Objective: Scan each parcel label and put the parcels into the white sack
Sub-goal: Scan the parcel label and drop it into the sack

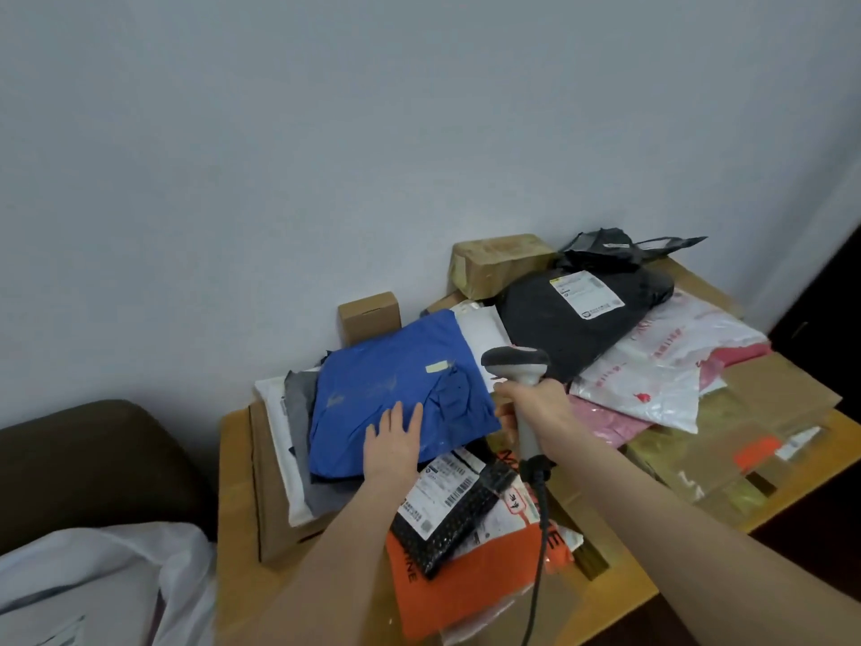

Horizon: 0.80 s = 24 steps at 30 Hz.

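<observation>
Head view: the blue parcel [400,389] tops the pile on the counter [233,482], straight ahead of the left hand [393,440], which rests flat on its near edge with fingers straight. The right hand [536,403], just beside its right edge, grips the scanner [515,366]. The parcel's longer side seems to run left to right, slightly skewed — the white sack [107,585] lies low left, nearer the left hand.

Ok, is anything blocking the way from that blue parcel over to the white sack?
Nothing visible. The blue parcel tops the pile under the left hand; the white sack lies past the table's left edge.
</observation>
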Motion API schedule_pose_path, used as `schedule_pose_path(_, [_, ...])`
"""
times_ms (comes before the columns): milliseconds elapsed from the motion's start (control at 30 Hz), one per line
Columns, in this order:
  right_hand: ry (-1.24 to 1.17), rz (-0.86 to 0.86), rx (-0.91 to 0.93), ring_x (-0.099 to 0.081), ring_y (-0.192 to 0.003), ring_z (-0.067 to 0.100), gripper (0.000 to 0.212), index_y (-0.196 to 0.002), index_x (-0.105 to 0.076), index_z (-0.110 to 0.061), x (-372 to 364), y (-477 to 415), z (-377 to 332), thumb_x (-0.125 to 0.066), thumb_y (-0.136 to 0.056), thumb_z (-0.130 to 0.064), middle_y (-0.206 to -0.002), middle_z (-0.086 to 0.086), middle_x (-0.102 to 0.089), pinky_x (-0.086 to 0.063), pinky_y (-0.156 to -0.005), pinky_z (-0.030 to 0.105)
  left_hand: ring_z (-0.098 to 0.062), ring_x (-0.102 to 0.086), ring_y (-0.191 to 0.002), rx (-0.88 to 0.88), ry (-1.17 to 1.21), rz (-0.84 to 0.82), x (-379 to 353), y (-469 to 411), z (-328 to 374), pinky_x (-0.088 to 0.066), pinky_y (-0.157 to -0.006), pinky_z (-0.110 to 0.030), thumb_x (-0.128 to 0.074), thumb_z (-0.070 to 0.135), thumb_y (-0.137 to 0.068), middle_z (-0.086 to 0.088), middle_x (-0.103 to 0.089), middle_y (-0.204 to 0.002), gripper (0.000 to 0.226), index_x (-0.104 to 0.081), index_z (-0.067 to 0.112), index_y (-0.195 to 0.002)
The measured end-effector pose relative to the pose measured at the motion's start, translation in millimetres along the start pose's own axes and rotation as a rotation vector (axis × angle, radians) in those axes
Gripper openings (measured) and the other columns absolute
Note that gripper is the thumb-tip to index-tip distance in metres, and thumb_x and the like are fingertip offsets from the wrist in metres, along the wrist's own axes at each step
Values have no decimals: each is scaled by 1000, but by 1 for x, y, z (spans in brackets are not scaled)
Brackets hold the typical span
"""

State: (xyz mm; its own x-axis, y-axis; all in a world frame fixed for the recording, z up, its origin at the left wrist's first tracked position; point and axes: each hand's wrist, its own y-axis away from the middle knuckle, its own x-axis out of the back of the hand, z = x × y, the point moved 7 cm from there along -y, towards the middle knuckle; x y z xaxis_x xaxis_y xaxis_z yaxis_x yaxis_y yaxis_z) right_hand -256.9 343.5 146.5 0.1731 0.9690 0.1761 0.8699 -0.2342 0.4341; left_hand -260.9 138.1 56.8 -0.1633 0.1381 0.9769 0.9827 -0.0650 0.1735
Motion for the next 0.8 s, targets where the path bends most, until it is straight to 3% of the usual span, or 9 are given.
schedule_pose_path(67, [-35, -17, -11, -53, -40, 19, 13, -76, -62, 0, -1, -13, -3, -68, -81, -11, -52, 10, -62, -43, -44, 27, -29, -40, -132, 8, -24, 70, 5, -3, -6, -39, -101, -41, -68, 29, -83, -16, -32, -147, 82, -22, 18, -150])
schedule_pose_path(100, [-48, -24, -18, -53, -41, 19, 13, -78, -63, 1, -2, -17, -5, -68, -82, -10, -53, 11, -63, -43, -45, 27, -28, -58, -109, -17, 7, 126, 14, -4, -8, -50, -82, -40, -79, 26, -71, -13, -53, -126, 71, -49, 17, -134])
schedule_pose_path(167, [-64, -42, -23, -53, -44, 19, 13, -83, -63, 2, -4, -25, -12, -68, -84, -10, -57, 13, -63, -45, -46, 27, -21, -59, -53, -32, -1, 210, 26, -4, -15, -38, -40, -26, -92, 18, -39, -3, -59, -72, 46, -67, 17, -77])
schedule_pose_path(200, [-79, -47, -18, -53, -43, 19, 13, -83, -62, 2, -4, -28, -16, -68, -84, -9, -58, 14, -62, -45, -46, 26, -20, -53, -42, -8, 40, 275, 35, -5, -22, -26, -37, -21, -92, 15, -36, -1, -55, -61, 41, -62, 18, -65])
schedule_pose_path(300, [-140, -70, 15, -54, -44, 17, 14, -81, -61, 1, -4, -36, -31, -69, -84, -10, -57, 13, -63, -45, -45, 25, -29, -65, -65, 187, 309, 423, 81, -2, -48, -37, -47, -30, -74, 13, -76, -5, -68, -77, 10, -68, 15, -83])
schedule_pose_path(433, [-232, -103, 46, -57, -48, 16, 19, -88, -65, 2, 4, -43, -54, -71, -84, -16, -69, 17, -67, -48, -49, 25, -35, -61, -102, 479, 544, 607, 155, -3, -76, -44, -76, -36, -48, 22, -95, -11, -69, -107, 25, -66, 19, -113])
schedule_pose_path(567, [-280, -167, 93, -56, -49, 15, 17, -91, -65, 0, 12, -43, -80, -71, -85, -15, -74, 16, -68, -48, -47, 22, -31, -61, -91, 545, 727, 729, 225, -1, -86, -36, -70, -29, -46, 24, -96, -8, -68, -98, 23, -66, 17, -105])
schedule_pose_path(667, [-315, -233, 131, -56, -53, 16, 12, -85, -64, -3, 12, -39, -90, -71, -86, -12, -71, 11, -64, -49, -50, 22, -25, -53, -70, 512, 839, 751, 251, 4, -88, -36, -63, -29, -47, 21, -94, -3, -59, -72, 22, -56, 16, -74])
schedule_pose_path(800, [-276, -271, 169, -62, -65, 21, 19, -85, -70, -3, 1, -38, -92, -78, -78, -18, -74, 11, -69, -55, -68, 35, -21, -49, -64, 556, 1179, 675, 229, 2, -98, -40, -63, -31, -49, 19, -90, -4, -54, -66, 22, -51, 11, -69])
